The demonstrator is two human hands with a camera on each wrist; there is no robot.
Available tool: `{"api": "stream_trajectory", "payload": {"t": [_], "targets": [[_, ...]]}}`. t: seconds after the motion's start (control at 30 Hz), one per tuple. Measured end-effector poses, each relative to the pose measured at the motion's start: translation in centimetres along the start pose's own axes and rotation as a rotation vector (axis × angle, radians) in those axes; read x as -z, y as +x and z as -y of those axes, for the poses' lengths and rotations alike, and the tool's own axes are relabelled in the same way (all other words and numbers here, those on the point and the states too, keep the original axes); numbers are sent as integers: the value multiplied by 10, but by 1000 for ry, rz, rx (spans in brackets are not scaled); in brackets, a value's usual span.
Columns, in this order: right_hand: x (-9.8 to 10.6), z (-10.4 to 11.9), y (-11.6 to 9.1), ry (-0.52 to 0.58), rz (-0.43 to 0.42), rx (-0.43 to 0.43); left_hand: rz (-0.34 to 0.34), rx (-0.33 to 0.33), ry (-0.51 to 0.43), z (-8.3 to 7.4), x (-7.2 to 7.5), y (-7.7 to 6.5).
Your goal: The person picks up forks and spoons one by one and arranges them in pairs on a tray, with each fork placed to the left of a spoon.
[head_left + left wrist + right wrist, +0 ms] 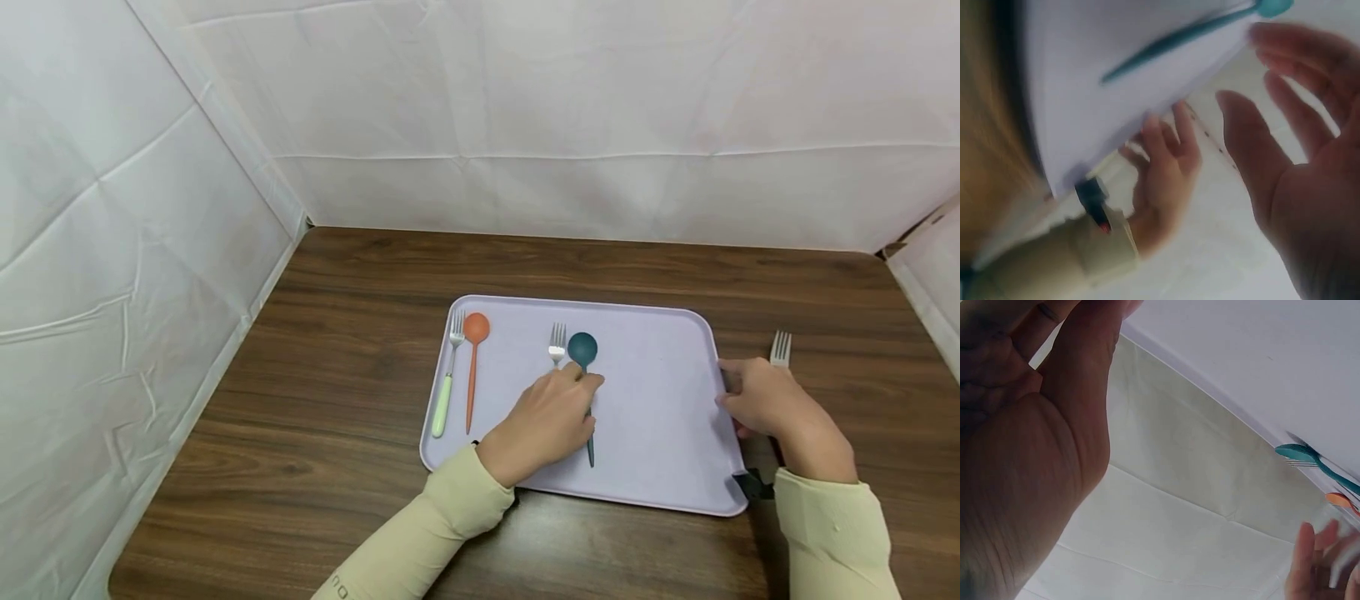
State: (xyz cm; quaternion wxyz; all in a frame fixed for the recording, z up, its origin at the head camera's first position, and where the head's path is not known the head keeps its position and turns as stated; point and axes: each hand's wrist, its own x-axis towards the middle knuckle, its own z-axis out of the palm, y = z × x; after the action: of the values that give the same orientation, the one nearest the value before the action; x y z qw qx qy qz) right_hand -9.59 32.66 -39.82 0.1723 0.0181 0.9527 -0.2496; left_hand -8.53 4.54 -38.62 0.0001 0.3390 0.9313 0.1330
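A pale lilac tray [660,433] lies on the table. My left hand [546,418] is over its middle, fingers loosely bent and apart with nothing between them in the left wrist view. It overlaps a teal spoon [582,348] and a fork [557,340], hiding the fork's handle. At the tray's right rim my right hand [768,407] holds the edge, thumb and forefinger at the rim, other fingers mostly hidden. Along the tray's left side lie a fork with a light green handle [442,407] and an orange spoon [476,329], side by side.
Another fork [781,348] lies on the table right of the tray, its handle mostly behind my right hand. The dark wooden table [300,400] extends around the tray. White sheeting [525,117] stands behind it and along both sides.
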Motion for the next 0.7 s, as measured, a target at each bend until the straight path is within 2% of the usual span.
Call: {"api": "stream_trajectory", "payload": {"t": [0.07,0.2,0.27,0.4,0.7], "targets": [[1,0,0,1,0,1,8,-41,116,2,-1,-3],[0,1,0,6,6,-7,109,-107,240,4,-8,-8],[1,1,0,11,8,-10,140,-116,265,4,-13,-9],[1,1,0,17,15,-12,134,-111,302,4,-18,-11],[1,1,0,15,12,-9,151,-92,283,7,-17,-9]]}}
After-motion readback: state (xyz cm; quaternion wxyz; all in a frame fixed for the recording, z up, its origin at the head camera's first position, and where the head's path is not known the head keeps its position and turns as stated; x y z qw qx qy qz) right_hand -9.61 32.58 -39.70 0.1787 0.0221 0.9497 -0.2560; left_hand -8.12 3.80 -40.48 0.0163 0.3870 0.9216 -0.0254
